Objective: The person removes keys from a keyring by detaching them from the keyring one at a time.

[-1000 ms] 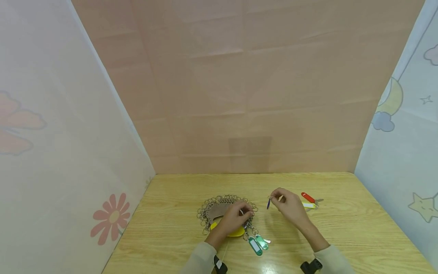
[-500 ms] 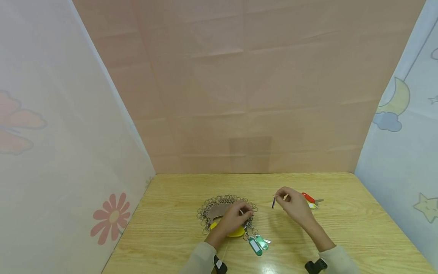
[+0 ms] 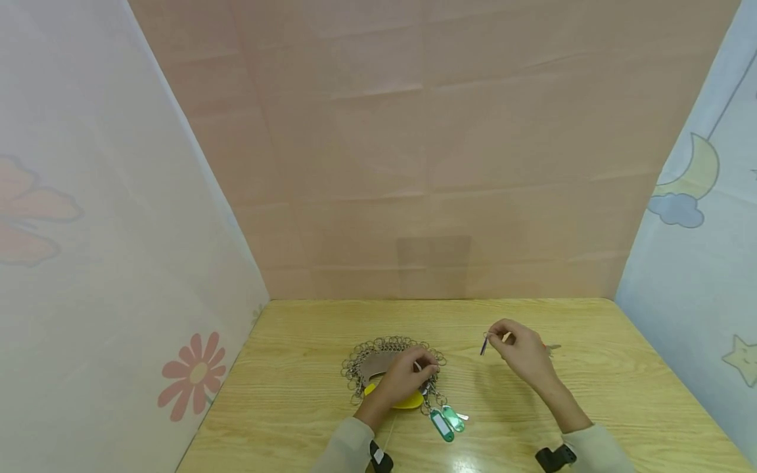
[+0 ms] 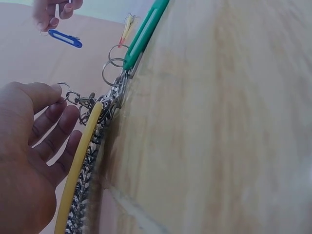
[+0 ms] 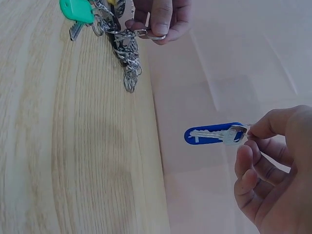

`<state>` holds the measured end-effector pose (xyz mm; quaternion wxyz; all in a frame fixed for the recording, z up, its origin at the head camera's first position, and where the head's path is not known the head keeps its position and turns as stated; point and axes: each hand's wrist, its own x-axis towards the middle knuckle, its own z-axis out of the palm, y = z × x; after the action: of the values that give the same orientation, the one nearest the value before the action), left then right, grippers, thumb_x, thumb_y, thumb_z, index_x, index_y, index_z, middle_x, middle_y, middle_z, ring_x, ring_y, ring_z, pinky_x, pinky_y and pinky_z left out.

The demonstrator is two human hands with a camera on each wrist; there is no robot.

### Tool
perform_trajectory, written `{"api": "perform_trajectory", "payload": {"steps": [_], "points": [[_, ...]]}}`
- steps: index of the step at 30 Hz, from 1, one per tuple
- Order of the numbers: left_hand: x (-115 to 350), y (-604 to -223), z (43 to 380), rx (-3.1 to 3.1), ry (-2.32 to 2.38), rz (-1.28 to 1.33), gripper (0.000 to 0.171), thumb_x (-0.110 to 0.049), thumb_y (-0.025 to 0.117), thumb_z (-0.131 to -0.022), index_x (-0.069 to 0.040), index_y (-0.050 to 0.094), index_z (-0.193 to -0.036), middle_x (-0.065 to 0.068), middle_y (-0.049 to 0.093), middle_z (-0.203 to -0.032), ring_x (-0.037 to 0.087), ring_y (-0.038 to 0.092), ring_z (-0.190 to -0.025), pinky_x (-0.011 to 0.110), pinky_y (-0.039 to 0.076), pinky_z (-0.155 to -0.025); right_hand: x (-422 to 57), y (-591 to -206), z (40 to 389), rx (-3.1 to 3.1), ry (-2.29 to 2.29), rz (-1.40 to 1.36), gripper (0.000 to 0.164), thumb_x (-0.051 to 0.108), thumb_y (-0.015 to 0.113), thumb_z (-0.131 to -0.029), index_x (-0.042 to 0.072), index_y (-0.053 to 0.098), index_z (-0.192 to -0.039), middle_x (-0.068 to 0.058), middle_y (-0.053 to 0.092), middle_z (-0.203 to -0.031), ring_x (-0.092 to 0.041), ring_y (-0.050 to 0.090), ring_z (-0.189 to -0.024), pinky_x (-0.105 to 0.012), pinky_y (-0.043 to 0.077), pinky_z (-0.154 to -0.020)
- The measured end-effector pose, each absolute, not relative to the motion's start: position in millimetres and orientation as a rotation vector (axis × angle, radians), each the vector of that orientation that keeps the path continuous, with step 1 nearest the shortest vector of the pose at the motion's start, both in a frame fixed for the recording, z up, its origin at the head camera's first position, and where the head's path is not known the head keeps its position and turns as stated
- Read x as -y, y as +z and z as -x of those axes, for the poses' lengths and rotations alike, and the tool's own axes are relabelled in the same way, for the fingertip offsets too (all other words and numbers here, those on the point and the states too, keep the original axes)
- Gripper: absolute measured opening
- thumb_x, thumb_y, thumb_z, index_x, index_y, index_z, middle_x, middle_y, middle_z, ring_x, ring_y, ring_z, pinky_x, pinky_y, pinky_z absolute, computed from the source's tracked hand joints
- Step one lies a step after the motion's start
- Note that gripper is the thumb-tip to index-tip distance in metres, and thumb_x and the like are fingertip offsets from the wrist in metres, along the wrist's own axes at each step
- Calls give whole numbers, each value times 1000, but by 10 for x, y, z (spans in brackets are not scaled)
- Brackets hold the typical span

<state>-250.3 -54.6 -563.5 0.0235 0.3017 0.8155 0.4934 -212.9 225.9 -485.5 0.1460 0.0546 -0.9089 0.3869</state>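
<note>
My left hand (image 3: 403,380) pinches a small metal ring (image 4: 63,85) between thumb and forefinger. That ring links by a clasp to a bundle of key-ring clips (image 3: 355,361) fanned around a grey-brown plate on the table. In the right wrist view, my right hand (image 5: 278,165) pinches the split ring of a blue key tag (image 5: 199,130). A silver key (image 5: 229,136) hangs from the same ring. Tag and key dangle above the table, right of the bundle. Two green key tags (image 3: 441,426) hang off the bundle's near right side. My left hand hides part of the bundle.
A yellow curved piece (image 3: 408,401) lies at the near side of the bundle. Keys (image 3: 554,346) lie on the wooden table (image 3: 296,420), partly hidden behind my right hand. A papered wall (image 3: 355,197) closes the back, with printed panels on both sides.
My right hand has moved right and slightly away with the blue key tag, now covering most of the red and yellow tags. The left hand stays in place.
</note>
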Motion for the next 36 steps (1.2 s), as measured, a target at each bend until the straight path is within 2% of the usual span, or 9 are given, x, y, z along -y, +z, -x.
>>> {"api": "perform_trajectory", "payload": {"steps": [10, 17, 25, 36], "points": [[562, -5670, 2523, -2494, 1544, -952, 10, -22, 68, -107, -15, 73, -109, -6, 67, -103, -4, 57, -85, 19, 55, -78, -2411, -4812, 2094, 2609, 1080, -130, 13, 20, 66, -107, 9, 73, -109, -7, 70, -98, -7, 59, -65, -26, 48, -54], [565, -5677, 2524, -2481, 1557, -946, 10, -22, 68, -107, -14, 74, -109, -6, 67, -102, -4, 57, -85, 20, 55, -78, -2521, -4786, 2064, 2605, 1059, -97, 18, 23, 66, -107, 8, 73, -111, -9, 71, -100, -14, 64, -69, -27, 50, -56], [561, -5655, 2514, -2500, 1543, -961, 9, -23, 68, -107, -16, 74, -109, -6, 67, -103, -4, 57, -86, 19, 55, -79, -2651, -4777, 2034, 2587, 1019, -75, 18, 23, 66, -107, 7, 74, -110, -10, 72, -101, -6, 59, -65, -27, 48, -52], [547, -5616, 2477, -2522, 1537, -984, 8, -19, 68, -106, -14, 74, -109, -2, 68, -103, -2, 59, -89, 19, 55, -80, -2867, -4828, 2022, 2614, 1039, -15, 24, 28, 66, -107, 6, 72, -115, -12, 71, -104, -9, 65, -70, -26, 52, -56]]}}
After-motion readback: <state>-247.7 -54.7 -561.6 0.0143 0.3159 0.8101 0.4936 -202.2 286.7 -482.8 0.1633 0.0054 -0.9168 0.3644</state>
